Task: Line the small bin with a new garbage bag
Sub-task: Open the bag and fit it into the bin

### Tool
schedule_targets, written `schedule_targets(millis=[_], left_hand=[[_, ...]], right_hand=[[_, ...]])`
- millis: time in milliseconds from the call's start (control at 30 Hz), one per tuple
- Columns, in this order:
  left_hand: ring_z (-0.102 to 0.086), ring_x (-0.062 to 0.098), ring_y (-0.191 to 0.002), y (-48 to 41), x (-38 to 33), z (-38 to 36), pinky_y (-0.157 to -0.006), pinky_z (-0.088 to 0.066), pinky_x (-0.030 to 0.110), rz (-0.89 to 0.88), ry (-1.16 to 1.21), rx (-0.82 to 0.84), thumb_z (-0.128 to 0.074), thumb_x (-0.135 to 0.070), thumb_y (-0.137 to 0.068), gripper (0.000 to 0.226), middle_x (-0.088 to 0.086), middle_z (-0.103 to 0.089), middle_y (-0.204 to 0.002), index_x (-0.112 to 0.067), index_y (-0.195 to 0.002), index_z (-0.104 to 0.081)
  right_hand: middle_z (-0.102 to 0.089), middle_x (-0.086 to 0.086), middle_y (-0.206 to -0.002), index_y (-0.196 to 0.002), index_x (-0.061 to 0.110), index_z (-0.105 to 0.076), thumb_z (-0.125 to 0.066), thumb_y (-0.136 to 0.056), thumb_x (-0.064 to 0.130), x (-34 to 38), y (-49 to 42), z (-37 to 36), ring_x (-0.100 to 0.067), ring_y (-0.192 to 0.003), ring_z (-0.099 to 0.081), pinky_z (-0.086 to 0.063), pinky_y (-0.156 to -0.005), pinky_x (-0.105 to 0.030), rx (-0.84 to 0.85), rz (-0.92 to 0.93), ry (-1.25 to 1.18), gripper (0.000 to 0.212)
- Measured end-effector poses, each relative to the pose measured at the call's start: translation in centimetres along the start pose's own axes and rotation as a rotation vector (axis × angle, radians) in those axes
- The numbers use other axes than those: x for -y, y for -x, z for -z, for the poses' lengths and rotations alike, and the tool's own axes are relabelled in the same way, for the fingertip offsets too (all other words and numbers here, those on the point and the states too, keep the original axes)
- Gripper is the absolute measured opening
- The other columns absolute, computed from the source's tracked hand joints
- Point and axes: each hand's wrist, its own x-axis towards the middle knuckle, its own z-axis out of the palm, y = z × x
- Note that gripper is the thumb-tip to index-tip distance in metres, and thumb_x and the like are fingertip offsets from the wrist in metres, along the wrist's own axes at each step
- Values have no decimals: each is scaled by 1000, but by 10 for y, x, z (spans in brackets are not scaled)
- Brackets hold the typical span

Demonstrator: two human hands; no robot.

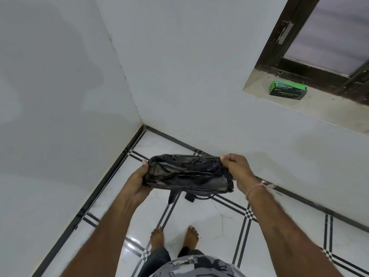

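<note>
A thin black garbage bag [187, 173] is stretched sideways between both hands at waist height, above the tiled floor. My left hand [137, 182] grips its left end with the palm under it. My right hand [235, 166] pinches the right end between thumb and fingers. The bag's mouth looks partly spread, and two short tie strips hang below it. A green box of garbage bags [287, 89] lies on the window sill at the upper right. No bin is in view.
I stand barefoot [173, 236] in a room corner with white walls on the left and ahead. The floor [215, 218] is glossy white tile with black stripes. A dark-framed window [327, 37] sits above the sill [311, 104].
</note>
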Motion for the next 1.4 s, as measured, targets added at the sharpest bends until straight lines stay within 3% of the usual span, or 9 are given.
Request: schedule_targets(millis=[167, 400, 500, 667, 900, 1000, 1200, 1300, 1400], left_hand=[[-69, 23, -99, -6, 4, -14, -70, -63, 34, -112, 13, 59, -50, -28, -106, 20, 7, -72, -109, -23, -89, -59], [-78, 14, -92, -8, 2, -12, -76, -65, 30, -100, 58, 83, -35, -20, -112, 31, 1, -81, -105, -14, -122, -64], [-78, 16, -94, -10, 3, -7, -76, -65, 31, -93, 51, 88, -39, -18, -111, 29, 3, -79, -110, -14, -123, -65], [-78, 13, -78, -13, 1, 5, -66, -65, 30, -49, 101, 8, -45, -22, -108, 26, 1, -78, -91, -17, -98, -69], [-78, 15, -79, -11, 3, 13, -72, -65, 32, -27, 28, 30, -49, -24, -107, 42, 1, -80, -91, -22, -82, -81], [-78, 15, -87, -9, 0, 15, -73, -65, 31, -29, 6, 4, -46, -23, -109, 36, 0, -80, -101, -20, -99, -80], [-64, 27, -124, -17, -6, -4, -86, -57, 38, -41, -204, -19, -55, -34, -104, 40, 8, -68, -138, -15, -137, -65], [-69, 26, -120, -15, -31, -64, -84, -56, 34, -149, -284, -65, -59, -42, -101, 31, 0, -80, -113, -22, -116, -77], [-73, 14, -113, -6, -69, -126, -92, -59, 29, -412, -287, -33, -44, -53, -107, 46, -5, -79, -118, -24, -127, -73]], right_hand=[[-70, -3, -76, -87, 15, -61, -58, -107, 21, 14, 5, 1, -14, -58, -65, -52, -54, -25, 154, -195, -317, 21], [-79, -6, -86, -109, 12, -68, -44, -105, -6, 9, 6, 11, -15, -66, -75, -64, -59, -30, 323, -217, -814, 30], [-78, -7, -107, -125, 9, -70, -52, -104, 1, 5, 2, 16, -18, -89, -75, -66, -79, -41, 375, -234, -859, 29], [-65, -14, -136, -138, 4, -65, -63, -101, 23, -8, -15, 31, -12, -94, -69, -59, -56, -21, 249, -305, -740, 42], [-68, -22, -123, -93, -10, -78, -60, -101, 24, -6, -27, 39, -29, -105, -70, -66, -74, -28, 146, -285, -1140, 40], [-76, -17, -116, -95, 4, -84, -56, -102, 38, -7, -26, 40, -30, -106, -75, -61, -94, -44, 205, -210, -993, 45], [-70, -13, -127, -118, 0, -76, -61, -103, 39, 6, -25, 27, -19, -98, -60, -48, -78, -30, 150, -257, -304, 45], [-74, -15, -120, -119, 3, -74, -52, -103, 56, 62, -17, 2, -23, -102, -67, -53, -86, -34, 64, -65, -305, 59], [-74, -14, -116, -110, 10, -75, -52, -104, 52, 114, 7, -12, -21, -112, -69, -55, -102, -41, -265, 652, -250, 49]])
